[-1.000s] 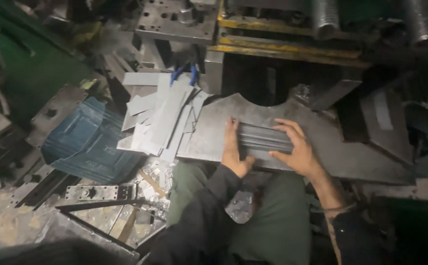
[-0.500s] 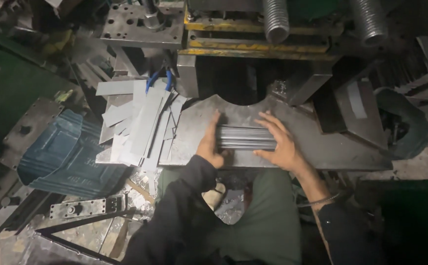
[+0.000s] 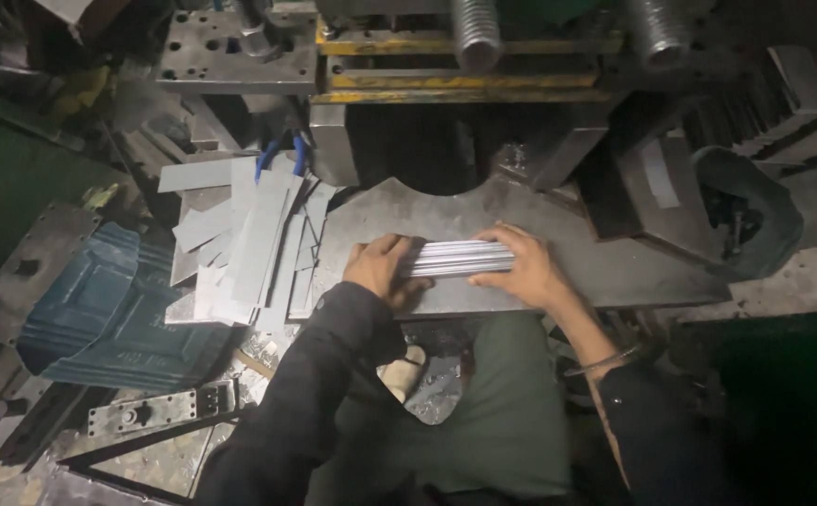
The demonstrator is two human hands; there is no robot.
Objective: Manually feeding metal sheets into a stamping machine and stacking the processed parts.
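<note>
Both of my hands grip a stack of thin grey metal strips [image 3: 460,258] set on edge on a steel work plate [image 3: 605,267] with a rounded cut-out at its far side. My left hand [image 3: 380,269] holds the stack's left end. My right hand [image 3: 521,267] covers its right end, fingers curled over the top. Behind the plate stands a heavy press [image 3: 465,56] with yellow bars and threaded columns.
A loose pile of grey sheet strips [image 3: 245,239] lies left of the plate, with blue-handled pliers [image 3: 277,155] behind it. A blue ribbed container [image 3: 109,309] sits at lower left. A dark round bin [image 3: 750,211] stands at right. Metal scrap covers the floor.
The view shifted so the plate and stack sit slightly right of where they were. My hands have kept their grip on the strip stack, pressing its ends together.
</note>
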